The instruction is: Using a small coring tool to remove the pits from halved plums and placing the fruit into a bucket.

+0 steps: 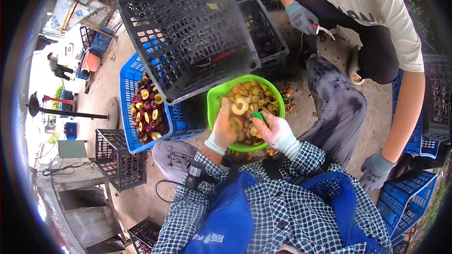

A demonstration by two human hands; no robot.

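Over a bright green basin [214,99] between my knees, both hands work close together. My left hand [222,130], in a light glove with a white cuff, is closed around a halved plum [239,107] with yellow flesh. In my right hand [277,134], also gloved and stained, is a green-handled tool [257,115]; its working end cannot be made out. Many yellowish pits and fruit pieces [254,91] fill the basin. To the left, a blue crate [129,82] holds dark red plum halves [149,108].
A tilted black crate [188,33] with a red-handled tool [221,57] inside overhangs the basin's far left. At right, a co-worker's gloved hand [301,18] holds red-handled cutters [325,31]. Blue crates [407,197] stand lower right, a black crate [120,157] at left.
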